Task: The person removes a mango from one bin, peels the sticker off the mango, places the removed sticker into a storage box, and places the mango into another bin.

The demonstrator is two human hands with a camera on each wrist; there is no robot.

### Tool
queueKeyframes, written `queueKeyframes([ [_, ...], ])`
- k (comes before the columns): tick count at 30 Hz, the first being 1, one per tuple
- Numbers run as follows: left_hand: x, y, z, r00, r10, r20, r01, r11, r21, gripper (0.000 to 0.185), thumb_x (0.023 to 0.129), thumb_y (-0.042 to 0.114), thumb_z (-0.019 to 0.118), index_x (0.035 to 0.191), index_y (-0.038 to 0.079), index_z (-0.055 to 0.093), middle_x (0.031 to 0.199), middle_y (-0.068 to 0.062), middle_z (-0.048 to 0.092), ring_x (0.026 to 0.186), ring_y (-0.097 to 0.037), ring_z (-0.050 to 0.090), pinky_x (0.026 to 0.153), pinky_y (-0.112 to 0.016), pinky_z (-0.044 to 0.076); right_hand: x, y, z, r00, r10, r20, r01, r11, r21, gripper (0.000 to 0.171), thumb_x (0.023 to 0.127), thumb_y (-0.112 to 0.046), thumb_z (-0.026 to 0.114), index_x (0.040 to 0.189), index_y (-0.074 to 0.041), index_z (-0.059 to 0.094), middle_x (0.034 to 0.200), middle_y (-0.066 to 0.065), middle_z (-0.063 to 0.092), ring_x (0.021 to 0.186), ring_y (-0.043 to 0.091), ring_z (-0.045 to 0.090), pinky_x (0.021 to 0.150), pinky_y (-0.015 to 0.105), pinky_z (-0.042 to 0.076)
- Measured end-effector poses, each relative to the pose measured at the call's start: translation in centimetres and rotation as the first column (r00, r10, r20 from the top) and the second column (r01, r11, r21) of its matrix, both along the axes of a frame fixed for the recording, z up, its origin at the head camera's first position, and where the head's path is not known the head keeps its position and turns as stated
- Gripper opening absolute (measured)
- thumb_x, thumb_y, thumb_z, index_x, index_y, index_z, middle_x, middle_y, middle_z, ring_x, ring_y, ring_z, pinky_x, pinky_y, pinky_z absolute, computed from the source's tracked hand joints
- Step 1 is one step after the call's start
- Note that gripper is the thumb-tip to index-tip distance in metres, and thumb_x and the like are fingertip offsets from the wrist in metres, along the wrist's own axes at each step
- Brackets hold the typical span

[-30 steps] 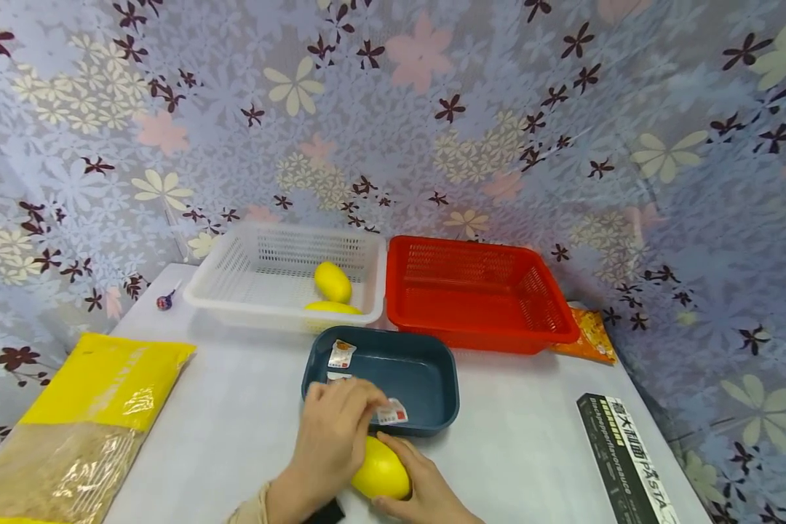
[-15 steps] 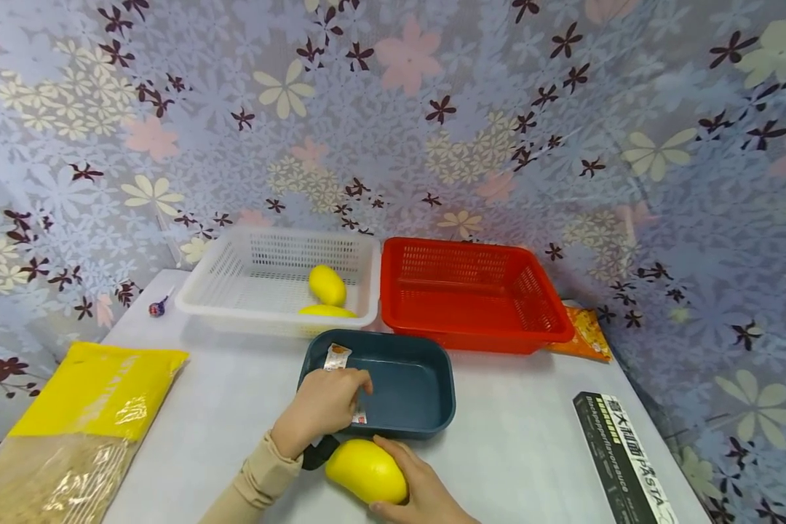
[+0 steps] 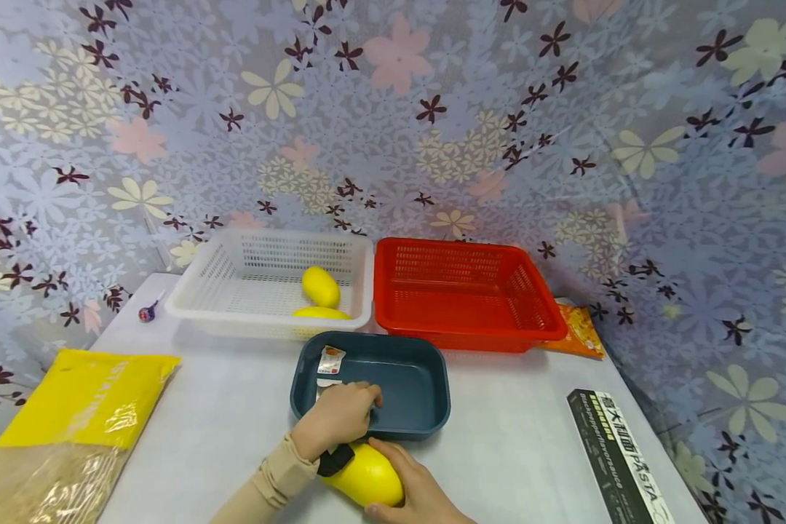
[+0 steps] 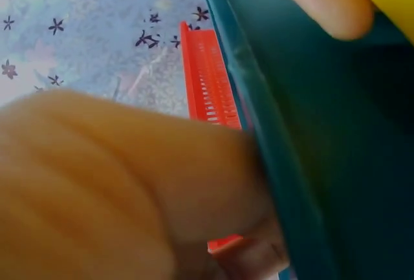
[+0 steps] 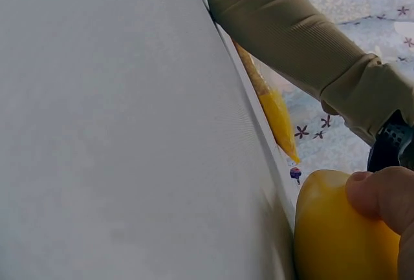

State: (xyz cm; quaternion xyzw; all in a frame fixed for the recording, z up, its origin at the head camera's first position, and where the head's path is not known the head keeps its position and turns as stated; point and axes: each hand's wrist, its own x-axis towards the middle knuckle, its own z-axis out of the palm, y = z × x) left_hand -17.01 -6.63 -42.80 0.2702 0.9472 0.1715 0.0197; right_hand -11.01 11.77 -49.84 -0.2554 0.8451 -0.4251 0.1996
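Since a second ago my left hand (image 3: 337,416) has dropped from above the yellow mango (image 3: 367,477) into the dark blue tray (image 3: 432,378), its fingers curled over the near rim; whether they pinch a sticker I cannot tell. My right hand (image 3: 415,495) holds the mango on the counter (image 3: 236,407), fingers wrapped around it, touching the tray's front wall.

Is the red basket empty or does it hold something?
Empty: the red basket shows only bare mesh floor, while the white basket beside it holds two mangoes.
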Motion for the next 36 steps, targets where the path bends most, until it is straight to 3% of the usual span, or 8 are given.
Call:
queueKeyframes([
  [5,-0.3,-0.1,-0.5,0.994,-0.007,0.109,0.002,0.999,0.043,0.019,0.086,-0.001,0.059,0.102,0.005,0.066,0.095,-0.008,0.064,0.076,-0.016,0.057,0.073,-0.030,0.054,-0.1,-0.1,-0.1,1.000,0.002,0.007,-0.002,1.000,0.003,0.077,0.086,-0.045,0.067,0.150,-0.022,0.031,0.148,0.009,0.042,0.118,0.016,0.050,0.101,0.038,0.047],
  [10,-0.7,-0.3,-0.7,0.984,-0.008,0.181,-0.009,0.996,0.094,0.043,0.088,-0.002,0.056,0.130,0.007,0.055,0.124,-0.015,0.058,0.076,-0.021,0.059,0.075,-0.037,0.057,-0.2,-0.2,0.1,1.000,0.006,0.018,-0.006,1.000,0.013,0.077,0.087,-0.045,0.066,0.151,-0.020,0.030,0.149,0.009,0.041,0.118,0.018,0.050,0.101,0.042,0.047],
  [15,-0.9,-0.4,-0.3,0.990,-0.045,0.135,0.020,0.983,0.185,0.063,0.087,-0.006,0.056,0.145,0.013,0.042,0.152,-0.016,0.037,0.084,-0.024,0.064,0.070,-0.029,0.058,-0.1,-0.2,0.1,1.000,0.010,-0.005,-0.010,1.000,0.018,0.077,0.088,-0.045,0.066,0.151,-0.018,0.030,0.149,0.010,0.042,0.119,0.020,0.050,0.101,0.043,0.047],
  [22,-1.0,-0.8,1.3,1.000,0.015,0.015,-0.019,0.944,0.329,0.053,0.090,0.007,0.063,0.141,0.013,0.047,0.151,-0.009,0.040,0.066,-0.013,0.057,0.059,-0.020,0.048,0.0,-0.2,0.2,1.000,0.006,-0.005,-0.005,1.000,0.020,0.078,0.087,-0.043,0.067,0.151,-0.018,0.029,0.149,0.011,0.041,0.121,0.023,0.050,0.102,0.048,0.046],
  [25,-1.3,-1.4,2.0,0.993,0.101,-0.064,-0.062,0.893,0.446,0.047,0.091,0.008,0.063,0.137,0.012,0.052,0.148,-0.008,0.045,0.092,-0.020,0.065,0.082,-0.035,0.055,0.0,-0.3,0.2,1.000,-0.001,0.008,0.001,1.000,0.021,0.078,0.087,-0.043,0.067,0.150,-0.018,0.030,0.149,0.010,0.041,0.120,0.023,0.050,0.101,0.050,0.046],
  [29,-2.5,-2.8,2.7,0.952,0.273,-0.140,-0.125,0.763,0.634,0.042,0.090,0.005,0.062,0.132,0.007,0.055,0.145,-0.014,0.048,0.131,-0.034,0.049,0.105,-0.056,0.041,-0.2,-0.4,0.3,0.997,-0.021,0.071,0.019,0.999,0.029,0.079,0.086,-0.043,0.069,0.150,-0.020,0.030,0.150,0.009,0.040,0.117,0.022,0.049,0.102,0.054,0.045],
  [32,-3.6,-4.3,3.0,0.894,0.414,-0.169,-0.165,0.658,0.735,0.041,0.089,0.004,0.062,0.129,0.002,0.056,0.143,-0.020,0.047,0.134,-0.038,0.043,0.109,-0.057,0.036,-0.2,-0.5,0.2,0.993,-0.041,0.109,0.037,0.999,0.038,0.080,0.085,-0.043,0.070,0.150,-0.020,0.030,0.150,0.009,0.039,0.115,0.022,0.048,0.103,0.056,0.043],
  [36,-4.7,-6.5,3.2,0.789,0.595,-0.154,-0.242,0.532,0.812,0.041,0.089,0.008,0.063,0.129,-0.002,0.054,0.145,-0.024,0.043,0.137,-0.042,0.036,0.111,-0.060,0.028,-0.2,-0.6,0.1,0.989,-0.062,0.136,0.056,0.997,0.043,0.082,0.084,-0.044,0.071,0.150,-0.020,0.030,0.150,0.008,0.039,0.114,0.022,0.048,0.103,0.058,0.041],
])
